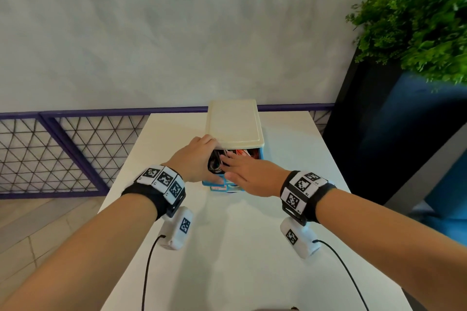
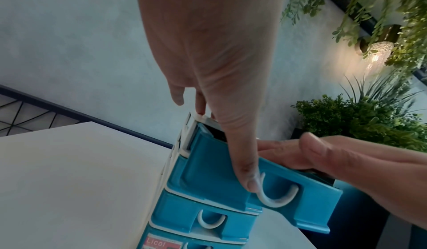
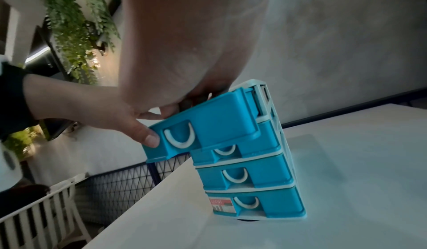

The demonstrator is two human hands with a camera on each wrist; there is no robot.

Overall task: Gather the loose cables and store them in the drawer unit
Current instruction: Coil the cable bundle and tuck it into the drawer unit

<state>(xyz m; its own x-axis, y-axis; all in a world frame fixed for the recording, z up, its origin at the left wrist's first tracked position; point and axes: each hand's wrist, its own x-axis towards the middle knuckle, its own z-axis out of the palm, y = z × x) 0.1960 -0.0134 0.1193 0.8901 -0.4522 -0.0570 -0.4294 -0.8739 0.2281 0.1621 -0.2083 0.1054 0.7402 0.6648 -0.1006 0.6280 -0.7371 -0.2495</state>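
The drawer unit (image 1: 233, 121) has a cream top and blue drawers and stands on the white table (image 1: 252, 247). Its top drawer (image 2: 208, 170) is pulled partly out, with black, white and orange cables (image 1: 240, 152) inside. My left hand (image 1: 197, 156) spans the drawer's left corner. Its thumb (image 2: 249, 180) presses on the drawer front beside the white handle (image 2: 277, 201), and its fingertips touch the unit's frame. My right hand (image 1: 252, 174) lies flat over the cables with straight fingers reaching into the drawer. The three lower drawers (image 3: 242, 176) are pushed in.
A black planter (image 1: 391, 134) with green plants (image 1: 417, 28) stands right of the table. A purple mesh railing (image 1: 63, 146) runs behind and to the left. A grey wall rises beyond the table's far edge. Bare tabletop lies in front of the unit.
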